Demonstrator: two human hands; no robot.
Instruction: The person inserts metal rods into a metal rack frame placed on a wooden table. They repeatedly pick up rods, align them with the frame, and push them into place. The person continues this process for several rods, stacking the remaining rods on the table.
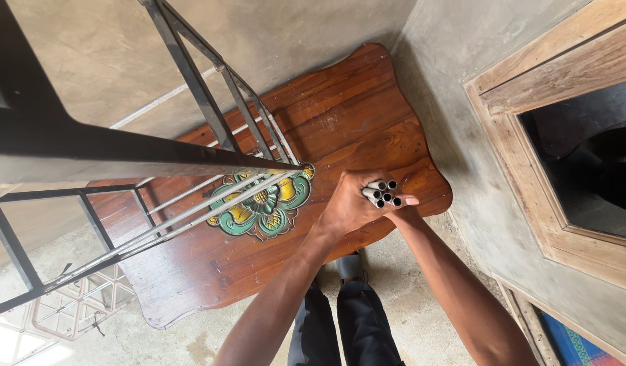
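While both hands clasp bundle of thin metal rods end-on: left hand fingers wrapped tight, right hand mostly hidden, thumb on bundle; carved wooden surface below.

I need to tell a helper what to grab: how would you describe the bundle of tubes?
Find the reddish wooden tabletop with a scalloped edge. Above its near right edge, both hands, left hand foremost, clasp the tube bundle. Only it shows round, hollow, pale metal ends; the nearby dark metal frame is flat bars.

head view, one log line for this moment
left hand: grips metal rods | right hand: under rods | below: wooden panel
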